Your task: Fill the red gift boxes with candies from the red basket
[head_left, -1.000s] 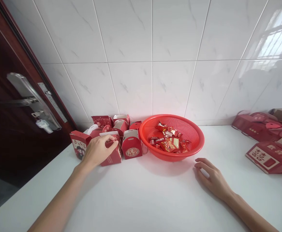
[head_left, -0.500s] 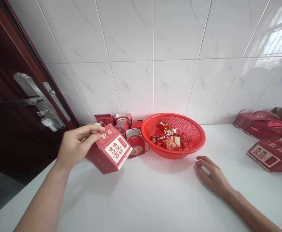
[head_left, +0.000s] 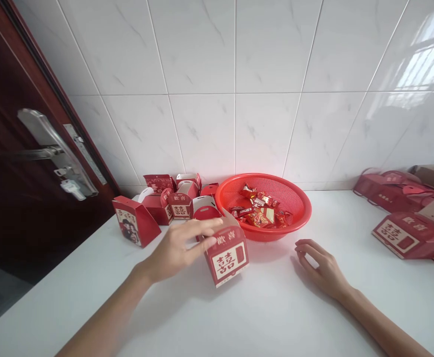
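My left hand [head_left: 179, 250] pinches the top edge of a red candy box [head_left: 227, 262] with a cream label and double-happiness characters. The box is tilted, in front of a red plastic colander [head_left: 306, 220]. Inside the colander lie several wrapped candies [head_left: 263, 215] in red and gold. On the white table [head_left: 276, 317], to the right of the colander's front, rests my right hand [head_left: 321, 267]. It holds nothing; its fingers are loosely bent, with a gap between thumb and forefinger.
Several red boxes [head_left: 180, 204] stand left of the colander by the wall. A wedge-shaped box with a printed couple [head_left: 135, 223] stands nearest the left edge. Flattened red boxes [head_left: 412, 235] lie piled at the right. A dark red door [head_left: 19, 198] borders the table's left side.
My left hand has carried the candy box rightward, from in front of the standing boxes to in front of the colander. The box has turned more upright. My right hand stays nearly in place.
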`<state>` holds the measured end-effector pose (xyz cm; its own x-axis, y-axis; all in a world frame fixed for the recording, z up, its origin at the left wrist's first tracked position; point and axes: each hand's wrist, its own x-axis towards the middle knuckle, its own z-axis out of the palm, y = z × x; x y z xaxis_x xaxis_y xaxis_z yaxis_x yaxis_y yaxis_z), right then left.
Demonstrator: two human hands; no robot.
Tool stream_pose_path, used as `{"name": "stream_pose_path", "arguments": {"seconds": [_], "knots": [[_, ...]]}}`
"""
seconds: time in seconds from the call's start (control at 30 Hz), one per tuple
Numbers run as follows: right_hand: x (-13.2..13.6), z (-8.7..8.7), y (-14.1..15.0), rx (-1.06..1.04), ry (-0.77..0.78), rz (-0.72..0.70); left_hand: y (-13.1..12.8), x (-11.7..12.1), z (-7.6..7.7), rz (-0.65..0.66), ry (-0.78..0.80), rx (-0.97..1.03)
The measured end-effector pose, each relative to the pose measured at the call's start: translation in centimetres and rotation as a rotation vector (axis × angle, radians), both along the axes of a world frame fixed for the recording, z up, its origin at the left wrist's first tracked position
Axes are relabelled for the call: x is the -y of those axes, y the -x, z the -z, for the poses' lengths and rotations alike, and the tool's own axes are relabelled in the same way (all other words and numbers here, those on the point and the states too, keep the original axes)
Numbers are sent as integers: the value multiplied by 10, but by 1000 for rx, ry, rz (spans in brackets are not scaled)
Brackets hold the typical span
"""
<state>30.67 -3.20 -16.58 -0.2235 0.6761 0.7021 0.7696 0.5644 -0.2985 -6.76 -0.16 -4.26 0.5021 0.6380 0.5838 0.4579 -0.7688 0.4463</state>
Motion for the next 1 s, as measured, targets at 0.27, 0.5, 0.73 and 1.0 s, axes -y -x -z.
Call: {"name": "stream_pose_path", "arguments": {"seconds": [0.27,0.5,0.73,1.0], "knots": [[16,-47,53,-142,-138,-164,-27,20,18,338,-249,-269],[2,-117,103,193,66,-506,-38,30,8,425,-224,-205],[-2,-143,102,490,566,-355,-33,35,4,102,73,-361],[12,-146,100,540,647,-250,-35,40,-4,22,311,-449]]}}
